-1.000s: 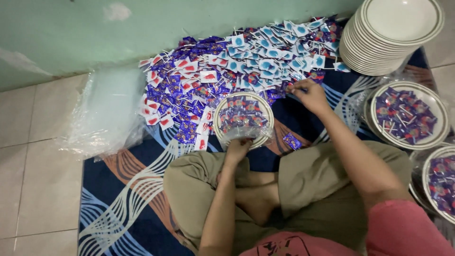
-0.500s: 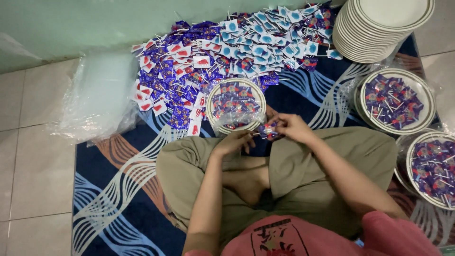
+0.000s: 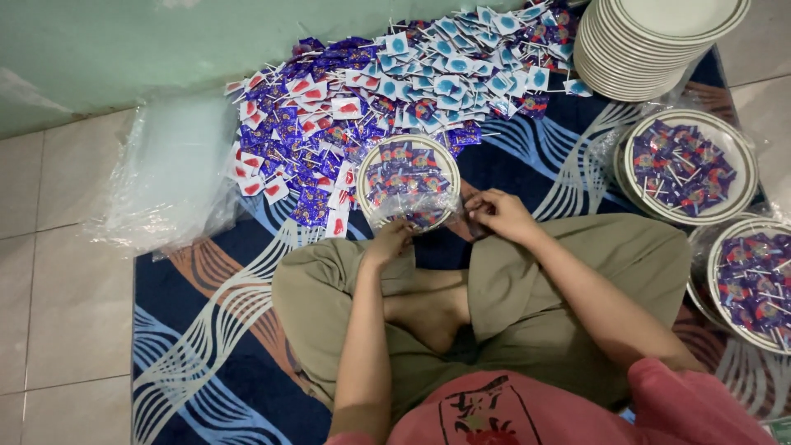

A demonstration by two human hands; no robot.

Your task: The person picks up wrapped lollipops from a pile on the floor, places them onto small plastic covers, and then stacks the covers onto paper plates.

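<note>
Down in the head view, a person sits cross-legged on a blue patterned rug (image 3: 206, 330), and both hands work at a plate of wrapped sweets (image 3: 408, 181) that sits on the rug just in front of the knees. That plate is covered with thin clear plastic film, which bunches at its near edge. Left hand (image 3: 387, 243) is at the near rim, its grip pinched on the loose film under the plate's edge. Right hand (image 3: 498, 214) lies just right of the plate, fingers curled in on a gathered bit of the same film (whether a small sweet is also caught in it, I cannot tell).

Beyond the plate, a big heap of loose sweets (image 3: 387, 91) in purple, blue and red-and-white wrappers spreads over the rug toward the green wall. A tall stack of empty plates (image 3: 651, 49) stands at the upper right. Two more filled plates lie at the right, one nearer the stack (image 3: 688, 165) and one at the frame's edge (image 3: 754, 280), both under film. A pile of clear plastic sheets (image 3: 169, 177) rests on the tiled floor at the left.
</note>
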